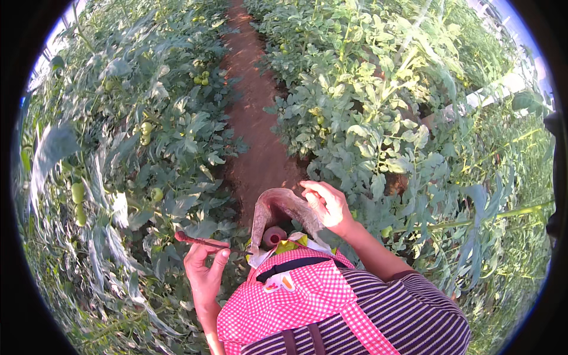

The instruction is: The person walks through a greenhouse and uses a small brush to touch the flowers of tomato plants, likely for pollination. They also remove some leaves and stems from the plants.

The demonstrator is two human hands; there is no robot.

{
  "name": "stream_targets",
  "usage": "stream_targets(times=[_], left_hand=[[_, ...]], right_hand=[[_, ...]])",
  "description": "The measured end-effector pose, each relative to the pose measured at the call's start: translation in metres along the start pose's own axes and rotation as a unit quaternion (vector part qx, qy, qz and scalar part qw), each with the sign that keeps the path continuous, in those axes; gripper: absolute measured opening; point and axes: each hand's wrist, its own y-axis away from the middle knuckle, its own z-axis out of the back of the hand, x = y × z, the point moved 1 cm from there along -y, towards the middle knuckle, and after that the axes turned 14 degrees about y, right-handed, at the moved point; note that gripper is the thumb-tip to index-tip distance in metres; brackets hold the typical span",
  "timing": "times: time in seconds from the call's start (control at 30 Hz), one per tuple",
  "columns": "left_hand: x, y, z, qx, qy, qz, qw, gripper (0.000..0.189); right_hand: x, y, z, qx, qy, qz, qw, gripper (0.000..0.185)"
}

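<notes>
My left hand [206,268] pinches a thin dark stick [211,242] between thumb and fingers. Its thicker, reddish-brown end [181,236] points left, and its thin end reaches towards my waist. My right hand [326,206] is raised over the right side of a worn, brownish curved rim [270,199] in front of my waist. Its fingers are partly curled; whether anything sits between them cannot be told. Within the curve is a small round container [274,235] with a dark red opening. White and yellow material [288,245] lies around it, against my pink checked apron [284,306].
Dense tomato plants [177,111] stand on the left, with green tomatoes [77,195] on them. More tomato plants [368,111] rise on the right. A narrow dirt path [253,111] runs ahead between the rows. A pale strip [483,95] crosses the foliage at far right.
</notes>
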Motion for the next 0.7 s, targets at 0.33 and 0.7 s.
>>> stream_targets(times=[0.33,0.7], left_hand=[[-0.008,-0.176,-0.09,0.149,0.042,-0.073,0.985,0.012],[0.043,-0.311,-0.14,0.303,0.144,-0.005,0.942,0.016]], right_hand=[[-0.079,-0.029,0.043,-0.049,0.087,-0.202,0.974,0.021],[-0.257,-0.029,0.006,-0.417,-0.267,-0.496,0.713,0.022]])
